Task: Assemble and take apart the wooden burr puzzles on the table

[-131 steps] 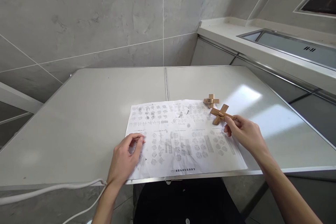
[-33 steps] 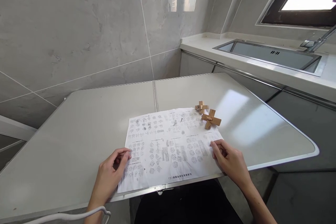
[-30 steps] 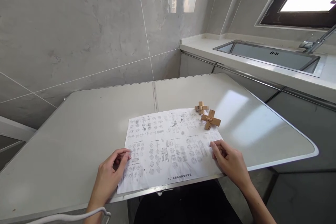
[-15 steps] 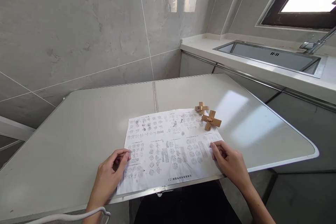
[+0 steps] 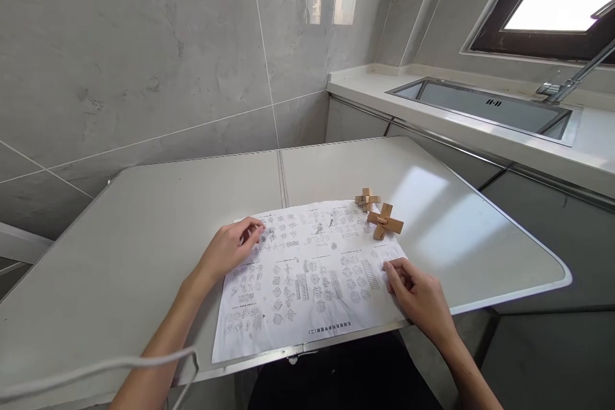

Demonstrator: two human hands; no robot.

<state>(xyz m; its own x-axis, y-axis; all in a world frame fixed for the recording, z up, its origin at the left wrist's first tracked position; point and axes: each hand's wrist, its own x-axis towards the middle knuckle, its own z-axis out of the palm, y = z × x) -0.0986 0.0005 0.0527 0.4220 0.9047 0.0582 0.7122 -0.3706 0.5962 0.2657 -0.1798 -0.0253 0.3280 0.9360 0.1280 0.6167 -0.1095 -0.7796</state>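
A creased white sheet printed with small diagrams lies flat near the table's front edge. Over its upper left part is my left hand, fingers curled and the thumb near the index finger; nothing shows clearly between them. My right hand rests at the sheet's right edge, fingers curled, with thumb and index finger at the paper. Whether it grips the edge is hard to see. Two wooden crossed-bar pieces, a larger one and a smaller one, stand at the sheet's upper right corner.
The pale folding table has a seam down its middle. A white cable crosses the lower left, by my left forearm. Behind to the right are a counter with a sink and a tap. A grey tiled wall stands behind.
My left hand has moved up and away from the sheet's lower left edge to its upper left part. My right hand stays at the right edge. The view has shifted slightly.
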